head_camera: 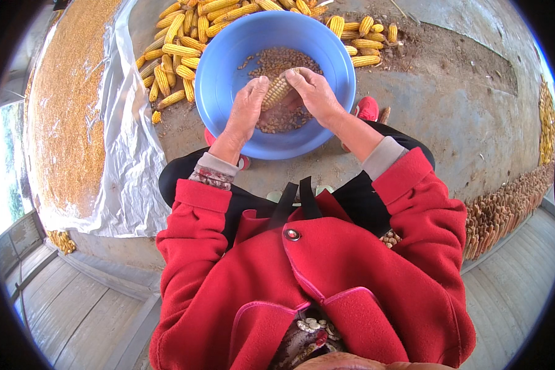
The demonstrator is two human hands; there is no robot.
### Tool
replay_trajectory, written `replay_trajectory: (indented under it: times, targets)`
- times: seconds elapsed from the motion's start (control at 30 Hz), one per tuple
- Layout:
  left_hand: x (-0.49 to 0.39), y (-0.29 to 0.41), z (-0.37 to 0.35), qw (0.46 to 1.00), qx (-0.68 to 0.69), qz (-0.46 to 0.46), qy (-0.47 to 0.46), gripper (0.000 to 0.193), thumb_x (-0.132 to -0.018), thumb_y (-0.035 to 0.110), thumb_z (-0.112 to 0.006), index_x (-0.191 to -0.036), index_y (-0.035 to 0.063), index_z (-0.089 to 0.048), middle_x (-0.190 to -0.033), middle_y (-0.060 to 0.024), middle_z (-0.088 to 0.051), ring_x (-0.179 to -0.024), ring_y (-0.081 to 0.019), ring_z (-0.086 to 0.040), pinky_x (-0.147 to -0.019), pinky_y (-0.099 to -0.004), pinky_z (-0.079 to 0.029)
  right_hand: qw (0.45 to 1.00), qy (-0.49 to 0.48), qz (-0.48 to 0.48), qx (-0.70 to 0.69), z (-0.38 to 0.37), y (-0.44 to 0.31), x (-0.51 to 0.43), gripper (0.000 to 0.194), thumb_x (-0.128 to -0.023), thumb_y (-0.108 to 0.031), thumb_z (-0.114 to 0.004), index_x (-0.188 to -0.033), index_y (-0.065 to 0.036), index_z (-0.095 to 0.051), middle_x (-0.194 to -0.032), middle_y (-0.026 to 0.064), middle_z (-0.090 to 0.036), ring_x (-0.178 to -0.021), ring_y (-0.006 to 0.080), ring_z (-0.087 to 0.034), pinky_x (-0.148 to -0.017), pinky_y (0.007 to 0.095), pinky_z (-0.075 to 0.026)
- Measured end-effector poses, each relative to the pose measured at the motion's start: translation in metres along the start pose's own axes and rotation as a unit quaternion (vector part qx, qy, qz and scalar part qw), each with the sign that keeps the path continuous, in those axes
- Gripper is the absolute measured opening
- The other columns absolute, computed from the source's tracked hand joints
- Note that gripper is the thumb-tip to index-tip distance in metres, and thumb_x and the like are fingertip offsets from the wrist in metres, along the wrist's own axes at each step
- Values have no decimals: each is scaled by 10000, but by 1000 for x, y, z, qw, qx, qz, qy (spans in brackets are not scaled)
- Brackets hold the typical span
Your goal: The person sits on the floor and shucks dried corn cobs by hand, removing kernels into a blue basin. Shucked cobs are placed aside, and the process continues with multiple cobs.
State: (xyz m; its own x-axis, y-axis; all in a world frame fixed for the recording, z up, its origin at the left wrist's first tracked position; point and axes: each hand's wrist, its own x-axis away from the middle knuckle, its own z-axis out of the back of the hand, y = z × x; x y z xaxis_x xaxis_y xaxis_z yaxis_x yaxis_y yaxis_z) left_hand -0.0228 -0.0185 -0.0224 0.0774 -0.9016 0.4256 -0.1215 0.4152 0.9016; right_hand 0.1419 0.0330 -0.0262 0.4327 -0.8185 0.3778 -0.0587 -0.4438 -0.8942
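Note:
Over a wide blue plastic basin [217,60], both hands grip one dried corn cob [276,92] that carries pale yellowish kernels. My left hand [249,104] is around its lower left end, thumb along the side. At the upper right end, my right hand [313,92] has its thumb and fingers pressed on the cob. Loose corn kernels [284,58] lie across the bottom of the basin, partly hidden beneath the hands. The underside of the cob and the fingers below it cannot be seen clearly.
Whole yellow corn cobs [171,64] are heaped behind and left of the basin, more [365,44] to its right. Shelled kernels [69,106] cover a plastic sheet [134,185] at left. Stacked bare cobs [504,217] line the right wall. A red shoe [367,108] stands beside the basin.

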Motion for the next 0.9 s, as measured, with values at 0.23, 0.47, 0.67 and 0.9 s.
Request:
replay_trajectory:
  times: [0.23, 0.47, 0.67, 0.9]
  targets:
    - [-3, -2, 3, 999, -27, -42, -21, 383, -949, 360, -499, -1049, -2, -576, -947, -24, -570, -852, -102, -501, -775, -262, -425, 996, 8, 31, 83, -1, 3, 1, 356, -944, -310, -522, -1044, 23, -598, -883, 49, -615, -844, 112, -528, -780, 286, -439]
    - [0, 0, 1, 999, 15, -16, -49, 327, -957, 346, -496, -1019, 34, -570, -893, 2, -562, -767, -72, -502, -672, -233, -427, 998, -21, 19, 60, -3, -4, 4, 316, -943, -289, -536, -1033, 7, -602, -859, 22, -604, -775, 80, -524, -687, 256, -458]
    - [1, 3, -3, 998, 40, -22, -54, 231, -970, 290, -482, -990, 72, -556, -835, 24, -555, -691, -42, -519, -565, -209, -444, 997, -20, 30, 62, -5, -1, 6, 306, -940, -277, -541, -1025, 9, -607, -856, 20, -605, -776, 79, -525, -697, 255, -457]
    - [-11, -15, 12, 975, -151, -152, -58, 342, -972, 260, -442, -1152, -17, -529, -1065, -66, -595, -988, -154, -558, -866, -300, -454, 978, -1, 135, 161, -2, 10, -1, 304, -921, -266, -534, -997, 13, -627, -908, 70, -638, -866, 142, -559, -793, 309, -447]
